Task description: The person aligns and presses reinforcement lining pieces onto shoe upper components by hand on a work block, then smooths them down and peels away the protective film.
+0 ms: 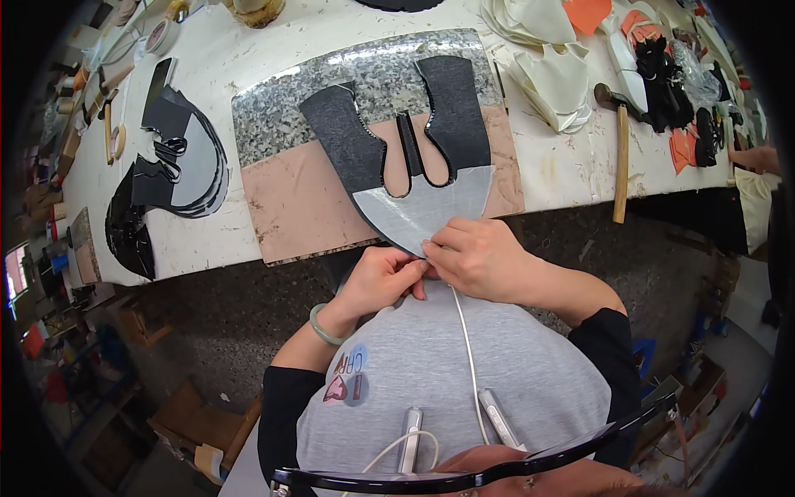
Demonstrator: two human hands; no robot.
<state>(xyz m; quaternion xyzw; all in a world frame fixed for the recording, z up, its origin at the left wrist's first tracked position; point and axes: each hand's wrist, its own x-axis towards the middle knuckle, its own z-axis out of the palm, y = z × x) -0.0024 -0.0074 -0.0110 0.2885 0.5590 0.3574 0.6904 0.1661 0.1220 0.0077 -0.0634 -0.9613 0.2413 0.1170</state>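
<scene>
At bench [199, 246] edge, your left hand [385, 277], right hand [479, 257] pinch grey-black panel [426, 207] rim; granite slab [286, 108] likely steadies rest.

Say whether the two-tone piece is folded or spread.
Spread: the two-tone piece lies largely flat, its dark prongs apart. Edge under the left hand and right hand: cannot tell.

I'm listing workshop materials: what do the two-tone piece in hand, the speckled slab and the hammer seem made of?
Piece: fabric or synthetic leather, unclear which; dark parts matte, grey part faintly glossy.
Slab: probably polished granite, given mottled grey grains and glare.
Hammer: likely wooden handle, pale brown; dark head, probably metal.
</scene>
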